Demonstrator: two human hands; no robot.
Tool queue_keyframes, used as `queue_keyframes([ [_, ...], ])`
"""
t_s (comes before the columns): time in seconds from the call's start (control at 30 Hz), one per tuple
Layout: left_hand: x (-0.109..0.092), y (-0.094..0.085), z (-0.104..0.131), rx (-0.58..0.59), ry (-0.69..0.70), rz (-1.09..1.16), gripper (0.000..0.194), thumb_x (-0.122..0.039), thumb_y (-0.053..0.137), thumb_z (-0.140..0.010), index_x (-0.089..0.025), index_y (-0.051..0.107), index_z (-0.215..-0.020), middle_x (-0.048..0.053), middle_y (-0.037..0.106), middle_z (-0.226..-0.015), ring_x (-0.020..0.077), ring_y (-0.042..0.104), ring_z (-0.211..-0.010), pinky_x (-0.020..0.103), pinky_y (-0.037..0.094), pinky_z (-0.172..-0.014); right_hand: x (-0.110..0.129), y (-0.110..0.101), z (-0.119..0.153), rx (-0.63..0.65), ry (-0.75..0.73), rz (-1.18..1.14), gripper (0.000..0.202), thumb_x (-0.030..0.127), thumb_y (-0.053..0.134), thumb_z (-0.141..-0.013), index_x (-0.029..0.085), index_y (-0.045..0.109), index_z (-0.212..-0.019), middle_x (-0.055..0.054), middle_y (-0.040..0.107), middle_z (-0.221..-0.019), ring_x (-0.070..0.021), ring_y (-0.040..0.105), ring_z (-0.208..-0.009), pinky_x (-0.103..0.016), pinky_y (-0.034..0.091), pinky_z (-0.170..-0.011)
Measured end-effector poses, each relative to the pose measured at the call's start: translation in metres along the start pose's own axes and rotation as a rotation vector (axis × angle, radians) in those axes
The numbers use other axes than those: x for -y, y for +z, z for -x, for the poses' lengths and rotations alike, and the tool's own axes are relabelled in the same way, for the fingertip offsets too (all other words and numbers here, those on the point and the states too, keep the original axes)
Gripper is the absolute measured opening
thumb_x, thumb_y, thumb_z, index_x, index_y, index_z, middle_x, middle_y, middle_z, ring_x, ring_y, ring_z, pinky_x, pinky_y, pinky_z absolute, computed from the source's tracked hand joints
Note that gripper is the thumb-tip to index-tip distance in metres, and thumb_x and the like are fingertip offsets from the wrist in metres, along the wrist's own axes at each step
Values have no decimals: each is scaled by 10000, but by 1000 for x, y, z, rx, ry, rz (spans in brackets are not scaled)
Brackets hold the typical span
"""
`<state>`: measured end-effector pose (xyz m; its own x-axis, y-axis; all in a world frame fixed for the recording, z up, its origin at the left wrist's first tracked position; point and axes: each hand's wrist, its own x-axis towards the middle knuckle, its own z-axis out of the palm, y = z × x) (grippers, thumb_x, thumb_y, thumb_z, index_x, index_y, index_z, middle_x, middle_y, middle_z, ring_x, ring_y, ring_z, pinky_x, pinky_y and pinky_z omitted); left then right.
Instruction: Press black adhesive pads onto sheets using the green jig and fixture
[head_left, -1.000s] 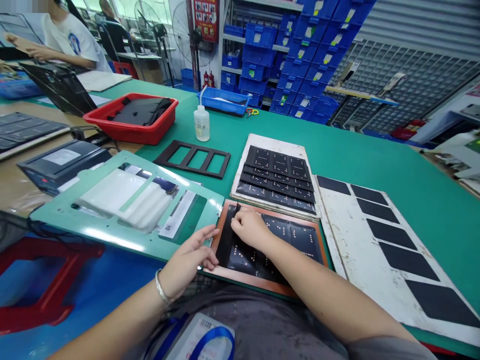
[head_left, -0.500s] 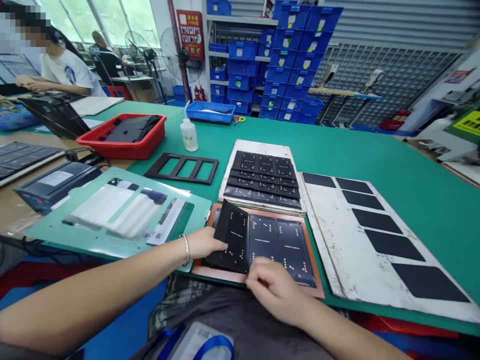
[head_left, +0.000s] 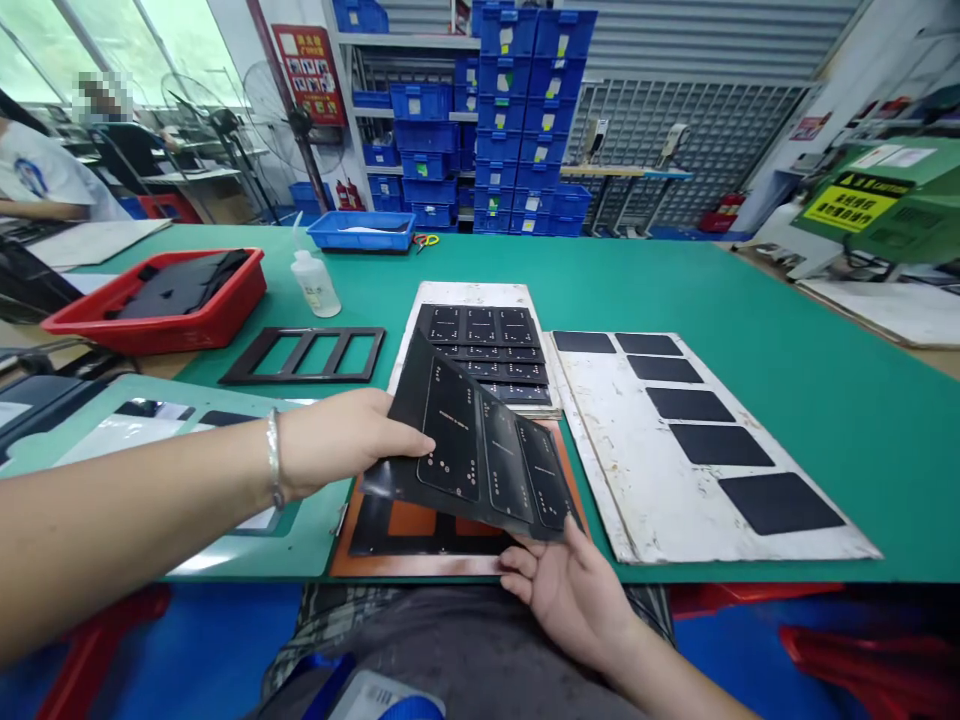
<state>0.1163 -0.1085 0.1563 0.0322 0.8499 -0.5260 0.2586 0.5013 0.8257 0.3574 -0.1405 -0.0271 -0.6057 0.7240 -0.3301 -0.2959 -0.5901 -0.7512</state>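
A thin black sheet with three printed panels (head_left: pixel 450 425) is held tilted above an orange board (head_left: pixel 349 555), which has a black frame pattern on it. My left hand (head_left: pixel 352 437) pinches the sheet's left side, thumb on top. At the lower right corner, my right hand (head_left: pixel 566 585) has its thumb over the sheet and its fingers beneath. Behind the sheet, similar printed sheets (head_left: pixel 484 325) overlap on a white board (head_left: pixel 517 293). Several plain black rectangles (head_left: pixel 780 502) lie on another white board (head_left: pixel 630 500) to the right.
At the left are a pale green plate (head_left: pixel 300 540), a black frame (head_left: pixel 304 378) and a red bin (head_left: pixel 150 335) holding black pieces. A plastic bottle (head_left: pixel 316 285), blue tray (head_left: pixel 360 232) and scissors (head_left: pixel 426 241) stand farther back. A person's white sleeve (head_left: pixel 45 170) shows far left.
The black sheet has been lifted off the orange board, uncovering part of it. My right hand has turned and taken the sheet's corner. The view has swung to the right.
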Motion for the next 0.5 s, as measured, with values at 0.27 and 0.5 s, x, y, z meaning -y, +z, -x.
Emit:
queue_keyframes([
  [0.27, -14, -30, -27, 0, 100, 26, 349, -279, 712, -613, -80, 696, -900, 100, 726, -869, 262, 664, -771, 407, 506, -757, 77, -33, -25, -254, -125, -16, 243, 411, 533, -812, 204, 616, -907, -47, 678, -760, -182, 635, -677, -351, 502, -704],
  [0.5, -21, -80, -144, -127, 155, -46, 407, -320, 799, -543, -88, 682, -856, 132, 709, -916, 232, 654, -806, 340, 506, -765, 175, -54, -133, -421, -295, 396, 238, 332, 702, -682, 171, 535, -736, 18, 570, -599, -96, 550, -511, -216, 382, -459],
])
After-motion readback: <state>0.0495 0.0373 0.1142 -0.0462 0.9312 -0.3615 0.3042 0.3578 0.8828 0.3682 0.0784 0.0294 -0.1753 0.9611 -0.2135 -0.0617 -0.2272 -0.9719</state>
